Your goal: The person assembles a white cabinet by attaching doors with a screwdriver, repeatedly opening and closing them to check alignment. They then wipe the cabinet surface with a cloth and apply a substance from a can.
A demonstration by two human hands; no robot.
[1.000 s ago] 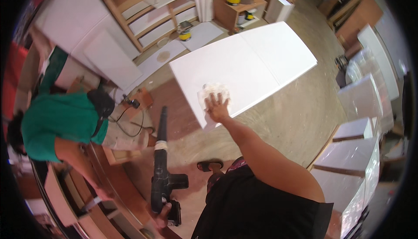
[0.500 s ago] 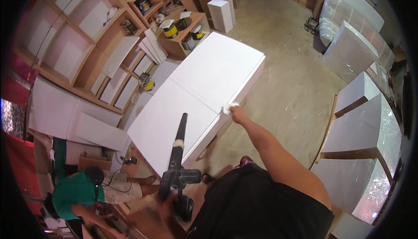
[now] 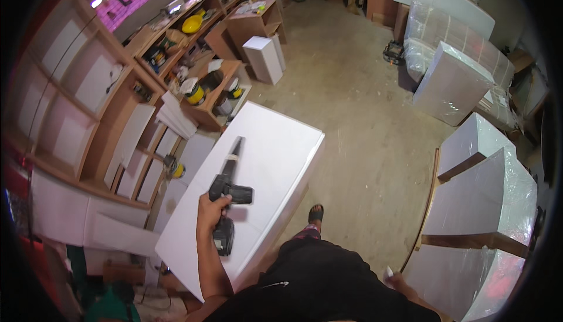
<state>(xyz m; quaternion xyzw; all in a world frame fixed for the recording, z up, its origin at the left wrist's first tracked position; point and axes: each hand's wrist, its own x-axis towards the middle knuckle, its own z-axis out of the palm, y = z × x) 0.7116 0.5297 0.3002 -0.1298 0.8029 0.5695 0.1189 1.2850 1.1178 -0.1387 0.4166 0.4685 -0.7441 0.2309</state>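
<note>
My left hand is closed around the handle of a black cordless blower. The blower's long nozzle points away from me over a large white cabinet with a smooth top. Down at my right side, beside my dark shirt, my right hand is closed on a small white cloth, of which only a bit shows. That hand is apart from the cabinet and close to the wrapped white boxes.
White boxes in clear film stand along the right. Shelving and a wooden unit with paint cans line the left. A co-worker in green is at lower left. Concrete floor runs between the cabinet and the boxes.
My left hand has raised the blower forward over the cabinet top. My right hand has drawn back from the cabinet's edge to my side with the cloth. My view has shifted forward.
</note>
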